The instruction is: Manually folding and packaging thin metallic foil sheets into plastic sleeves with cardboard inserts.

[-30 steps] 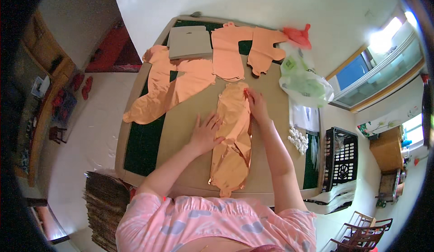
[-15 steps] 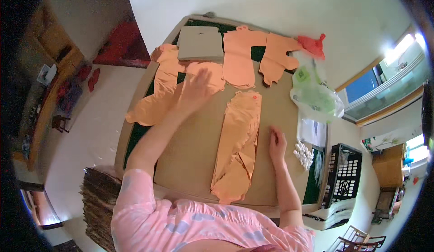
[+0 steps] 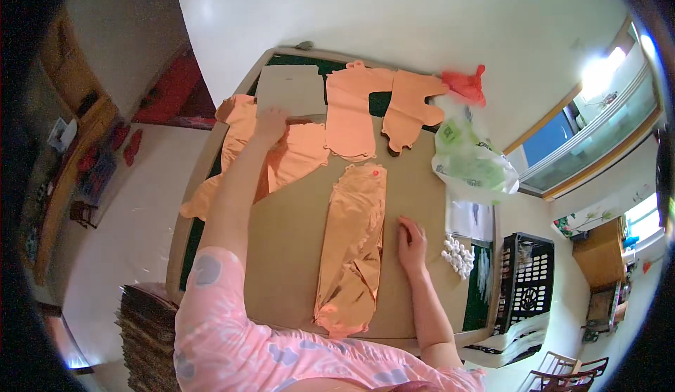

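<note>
My left hand (image 3: 273, 120) reaches far across the table. Its spread fingers lie at the near edge of a pale grey square stack of card sheets (image 3: 290, 86). Flat rose-gold foil balloons surround it: one on the left (image 3: 238, 128), partly under my forearm, and another (image 3: 301, 154) just right of my wrist. A long, creased foil balloon (image 3: 350, 251) with a small red spot near its top lies lengthwise before me. To its right, my right hand (image 3: 412, 244) rests on the brown cardboard (image 3: 281, 265), fingers loosely bent and apart, with nothing visible in them.
More flat foil balloons (image 3: 351, 114) lie along the far side. On the right are a red plastic bag (image 3: 465, 86), a green-and-white plastic bag (image 3: 474, 160), a pile of small white pieces (image 3: 458, 257) and a black crate (image 3: 527, 279). Brown stacked sheets (image 3: 146, 332) stand at the lower left.
My left hand has moved off the foil balloon, leftward to the edge of the grey stack. My right hand stays beside the long balloon. The whole view has shifted slightly.
</note>
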